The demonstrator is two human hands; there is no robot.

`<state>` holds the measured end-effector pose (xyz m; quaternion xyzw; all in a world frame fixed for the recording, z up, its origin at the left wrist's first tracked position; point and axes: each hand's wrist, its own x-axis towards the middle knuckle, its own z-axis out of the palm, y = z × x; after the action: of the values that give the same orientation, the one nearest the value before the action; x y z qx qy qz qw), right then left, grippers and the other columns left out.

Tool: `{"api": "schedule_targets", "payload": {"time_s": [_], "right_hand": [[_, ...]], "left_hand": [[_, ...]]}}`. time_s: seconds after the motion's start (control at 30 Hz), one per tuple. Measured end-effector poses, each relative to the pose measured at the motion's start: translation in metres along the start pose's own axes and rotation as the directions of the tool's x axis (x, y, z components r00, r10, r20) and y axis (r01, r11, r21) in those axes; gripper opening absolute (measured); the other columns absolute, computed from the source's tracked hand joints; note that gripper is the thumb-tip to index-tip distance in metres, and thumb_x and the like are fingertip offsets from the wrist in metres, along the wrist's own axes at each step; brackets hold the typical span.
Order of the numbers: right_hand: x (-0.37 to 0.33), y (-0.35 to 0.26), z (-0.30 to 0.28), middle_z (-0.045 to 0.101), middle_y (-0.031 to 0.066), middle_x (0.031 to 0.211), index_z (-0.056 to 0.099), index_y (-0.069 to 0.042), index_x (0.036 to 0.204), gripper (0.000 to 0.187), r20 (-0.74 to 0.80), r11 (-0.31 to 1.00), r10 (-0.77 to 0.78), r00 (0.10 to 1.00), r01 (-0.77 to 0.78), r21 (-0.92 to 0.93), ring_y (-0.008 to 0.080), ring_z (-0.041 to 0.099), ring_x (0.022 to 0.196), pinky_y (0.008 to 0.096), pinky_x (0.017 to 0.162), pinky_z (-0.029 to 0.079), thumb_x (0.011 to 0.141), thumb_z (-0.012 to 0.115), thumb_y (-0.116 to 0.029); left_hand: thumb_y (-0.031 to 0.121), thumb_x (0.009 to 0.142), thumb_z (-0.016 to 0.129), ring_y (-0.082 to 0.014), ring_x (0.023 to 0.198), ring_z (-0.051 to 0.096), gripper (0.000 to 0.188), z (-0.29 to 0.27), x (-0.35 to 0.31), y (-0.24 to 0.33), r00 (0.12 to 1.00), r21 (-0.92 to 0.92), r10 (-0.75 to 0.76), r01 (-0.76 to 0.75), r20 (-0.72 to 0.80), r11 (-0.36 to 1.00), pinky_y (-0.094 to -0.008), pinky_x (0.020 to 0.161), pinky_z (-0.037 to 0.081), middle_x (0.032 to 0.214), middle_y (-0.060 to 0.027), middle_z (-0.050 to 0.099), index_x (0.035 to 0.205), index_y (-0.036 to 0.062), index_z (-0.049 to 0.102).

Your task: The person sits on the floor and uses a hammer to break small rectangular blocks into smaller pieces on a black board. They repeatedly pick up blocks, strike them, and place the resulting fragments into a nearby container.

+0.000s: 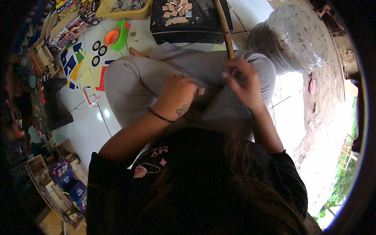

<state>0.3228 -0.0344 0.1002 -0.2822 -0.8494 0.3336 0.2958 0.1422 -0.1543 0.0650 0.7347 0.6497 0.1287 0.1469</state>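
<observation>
My left hand (176, 95) is closed above my lap, wearing a black band at the wrist. At its fingertips shows a small tan square piece (201, 91), pinched and mostly hidden by the fingers. Across from it, over my right knee, my right hand (246, 82) has its thumb and curled fingers apart. I make out nothing held in it. A long wooden stick (224, 29) runs down from the top edge and ends visually at the right fingers. On a black block (188, 33) in front of me lies a heap of similar tan pieces (178, 8).
A yellow tub (125, 15) of small pieces stands far left. Toy wheels (99, 53), an orange-and-green tape dispenser (117, 36) and coloured paper sheets (84, 72) lie on the tiles. A large plastic-wrapped roll (290, 39) sits far right. Wooden toy trucks (53, 192) stand near left.
</observation>
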Motion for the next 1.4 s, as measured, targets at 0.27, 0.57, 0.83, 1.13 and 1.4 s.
{"api": "schedule_targets", "payload": {"time_s": [0.27,0.57,0.83,1.13,1.4], "right_hand": [[0.065,-0.028,0.018,0.064,0.0129,0.084,0.064,0.000,0.092,0.025,0.269,0.993,-0.070,0.960,0.041,0.114,0.0286,0.063,0.074,0.0349,0.069,0.050,0.072,0.072,-0.013],[0.156,-0.009,0.039,0.066,0.0064,0.082,0.064,0.000,0.086,0.016,0.075,0.754,0.043,0.996,-0.081,0.652,0.0101,0.060,0.074,0.0259,0.068,0.048,0.079,0.069,-0.014],[0.185,0.028,0.061,0.062,0.0022,0.081,0.063,-0.001,0.084,0.014,-0.040,0.831,0.198,0.979,-0.147,0.536,0.0091,0.056,0.075,0.0253,0.069,0.046,0.079,0.070,-0.011],[0.187,0.060,0.066,0.062,0.0003,0.083,0.061,-0.003,0.088,0.004,0.067,0.699,0.160,0.985,-0.161,0.697,0.0067,0.055,0.074,0.0212,0.067,0.043,0.085,0.062,-0.005],[0.188,0.063,0.073,0.061,0.0000,0.081,0.059,-0.003,0.087,0.006,0.003,0.691,0.189,0.982,-0.135,0.710,0.0062,0.055,0.072,0.0206,0.064,0.044,0.084,0.064,-0.003]], "left_hand": [[0.015,0.073,0.067,-0.0199,0.093,0.055,0.010,-0.106,0.036,-0.027,0.897,0.266,0.333,-0.259,-0.290,0.929,-0.0448,0.100,0.031,0.088,-0.0025,0.059,0.079,0.0075,0.066],[0.008,0.085,0.062,-0.0166,0.098,0.058,0.043,-0.089,0.088,-0.070,0.911,-0.817,-0.266,-0.118,-0.315,0.564,-0.0296,0.086,0.046,0.112,-0.0077,0.057,0.125,0.0009,0.046],[0.014,0.092,0.052,-0.0128,0.074,0.065,0.020,-0.061,0.132,-0.100,0.911,-0.837,-0.275,-0.119,-0.306,0.534,-0.0251,0.069,0.050,0.082,-0.0085,0.067,0.094,-0.0040,0.061],[0.016,0.091,0.057,-0.0105,0.072,0.063,0.019,-0.038,0.140,-0.108,0.874,-0.903,-0.380,-0.137,-0.304,0.407,-0.0237,0.065,0.052,0.081,-0.0068,0.065,0.096,-0.0023,0.060],[0.016,0.089,0.059,-0.0094,0.064,0.062,0.018,-0.033,0.138,-0.109,0.872,-0.875,-0.394,-0.074,-0.289,0.479,-0.0222,0.058,0.048,0.075,-0.0063,0.066,0.089,-0.0019,0.060]]}}
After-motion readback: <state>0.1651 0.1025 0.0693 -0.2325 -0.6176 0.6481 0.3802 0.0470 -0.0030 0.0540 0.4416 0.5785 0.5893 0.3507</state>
